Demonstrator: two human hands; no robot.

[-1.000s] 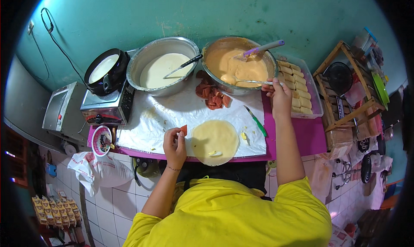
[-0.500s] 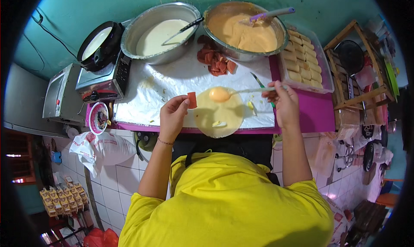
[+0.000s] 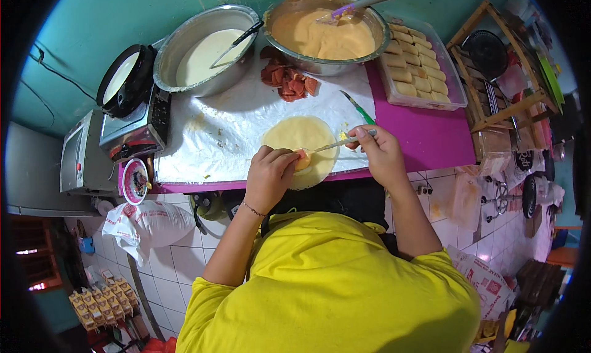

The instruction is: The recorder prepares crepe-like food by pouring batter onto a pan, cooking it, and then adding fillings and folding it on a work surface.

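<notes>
The pale round wrapper (image 3: 295, 134) lies on the white sheet (image 3: 203, 137) at the front of the bench (image 3: 425, 143), its near rim seeming to poke past the edge. On its near half I see a dollop of orange filling (image 3: 303, 163) with a reddish slice (image 3: 301, 155) against it. My left hand (image 3: 271, 171) has its fingers drawn together at that slice; whether they pinch or merely press, I can't tell. My right hand (image 3: 380, 156) is closed on the spoon (image 3: 338, 143), which slants toward the filling. If I push too hard with the spoon, I judge the thin wrapper could tear; tugging the overhanging rim could drag it off. Beyond, a green-handled knife (image 3: 360, 109) lies near enough to the right hand to be knocked by a careless backswing. Farther back sit red slices (image 3: 289, 82) and the basin of orange mix (image 3: 320, 65).
</notes>
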